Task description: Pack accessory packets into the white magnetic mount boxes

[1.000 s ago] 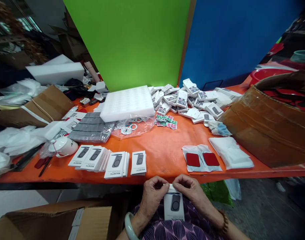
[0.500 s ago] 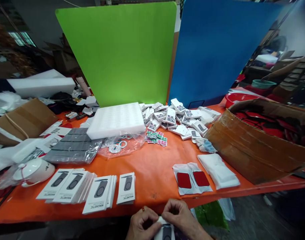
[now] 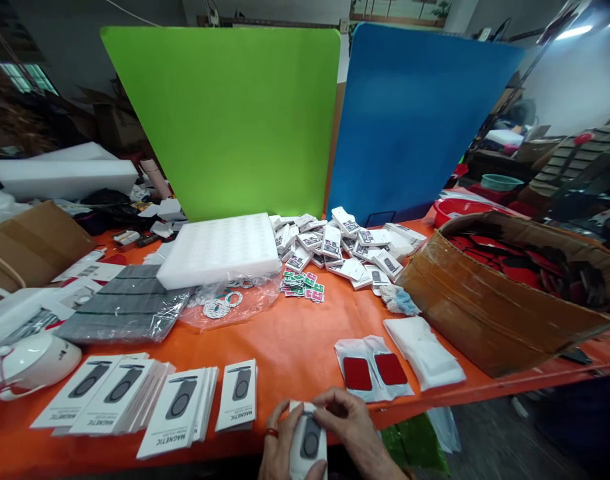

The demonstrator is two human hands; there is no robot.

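Note:
A small white box (image 3: 309, 443) with a dark phone-holder picture is held upright at the table's front edge. My left hand (image 3: 279, 443) wraps round its left side, thumb across the lower front, a ring on one finger. The fingers of my right hand (image 3: 352, 427) pinch the box's top right corner. Left of my hands lie stacks of flat white packages printed MAGNETIC (image 3: 237, 395), (image 3: 177, 410), (image 3: 119, 397). Two red squares (image 3: 357, 374), (image 3: 391, 369) on clear wrapping lie beyond my right hand, beside a folded white packet (image 3: 425, 351).
On the orange table (image 3: 285, 340) stand a heaped pile of small white boxes (image 3: 331, 241), green and pink cards (image 3: 302, 285), a white foam block (image 3: 222, 250) and a large carton (image 3: 465, 313) at right. Green (image 3: 225, 120) and blue (image 3: 415, 120) boards rise behind.
The view has tilted up and shifted right. The box has been raised further into view, and more of its front shows between both hands.

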